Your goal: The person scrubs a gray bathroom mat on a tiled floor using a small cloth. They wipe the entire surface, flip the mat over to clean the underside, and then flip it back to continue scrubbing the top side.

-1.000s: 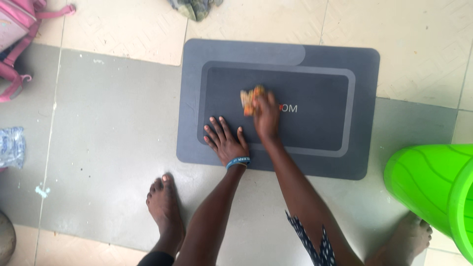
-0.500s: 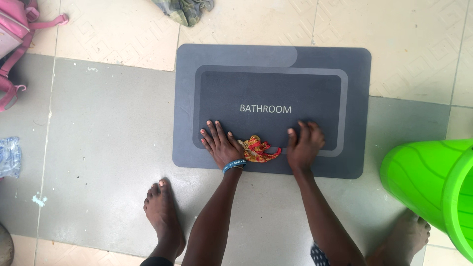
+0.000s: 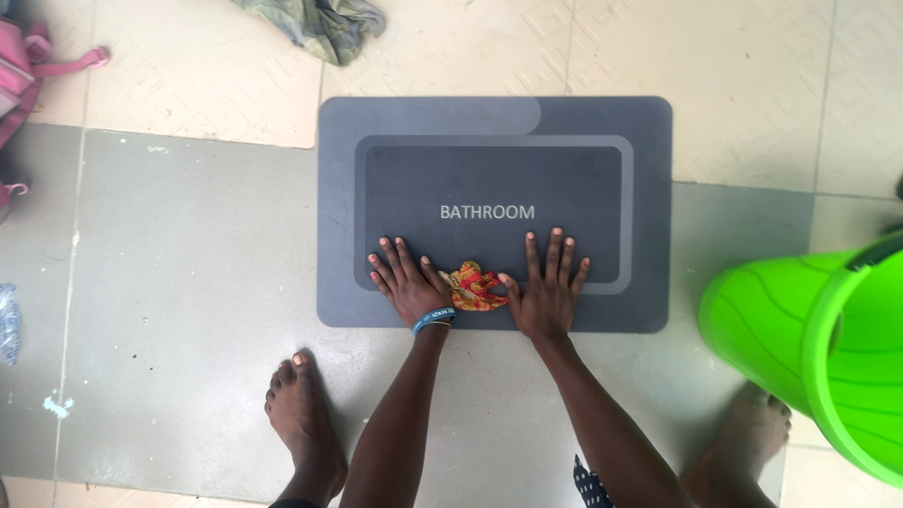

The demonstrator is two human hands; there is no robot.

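Both hands lie flat, fingers spread, grasping nothing, on the near edge of the dark grey rectangular rubber bath mat [image 3: 583, 122]: left hand [image 3: 409, 282], right hand [image 3: 548, 287]. A crumpled red-and-yellow patterned rag [image 3: 472, 285] sits between them, touching the right thumb

We see both forearms bare, with no sleeves reaching the wrists. The left hand [image 3: 406, 283] carries a blue wristband [image 3: 434, 320] edged with a thin pale line; the right hand [image 3: 546, 288] wears nothing. Both feet are unshod. A dark, white-dotted garment [image 3: 589, 484] shows at the lower edge.
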